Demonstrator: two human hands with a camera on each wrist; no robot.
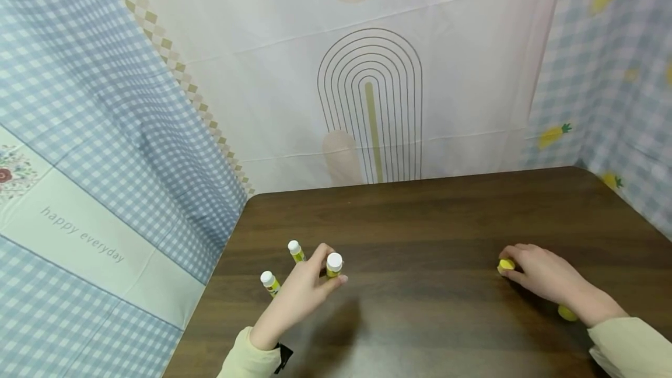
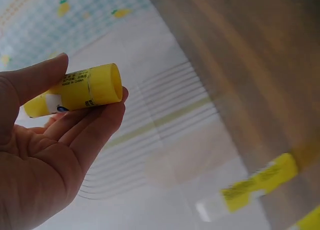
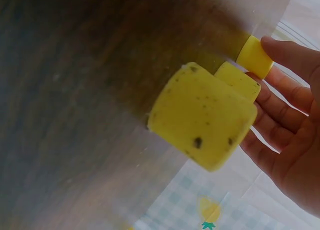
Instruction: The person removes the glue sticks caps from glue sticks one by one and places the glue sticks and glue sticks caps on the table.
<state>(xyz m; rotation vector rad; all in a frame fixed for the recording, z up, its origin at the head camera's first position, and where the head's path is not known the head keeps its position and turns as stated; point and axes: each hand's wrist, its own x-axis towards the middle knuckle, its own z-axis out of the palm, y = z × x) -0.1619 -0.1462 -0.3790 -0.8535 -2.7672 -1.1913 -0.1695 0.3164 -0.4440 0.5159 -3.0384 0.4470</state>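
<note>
Glue stick (image 1: 333,264), yellow with a white end up, pinched between thumb and fingertips of left hand (image 1: 299,296), near the left edge of dark wooden table (image 1: 430,214). Seen in the left wrist view as a yellow tube (image 2: 75,90) lying across the fingertips, thumb (image 2: 35,77) pressed on its top. Two more glue sticks stood upright on the table just left of that hand, one farther (image 1: 296,251), one nearer (image 1: 270,283). Right hand (image 1: 546,276) rested on the table well to the right, fingers curled round small yellow cap (image 1: 506,264) at the fingertips. Two further yellow caps (image 3: 205,117) close beside that palm in the right wrist view; whether touched or gripped, could not tell. Another yellow piece (image 1: 567,312) lay by the right wrist. Patterned cloth backdrop (image 1: 367,92) hung behind the table's far edge.
</note>
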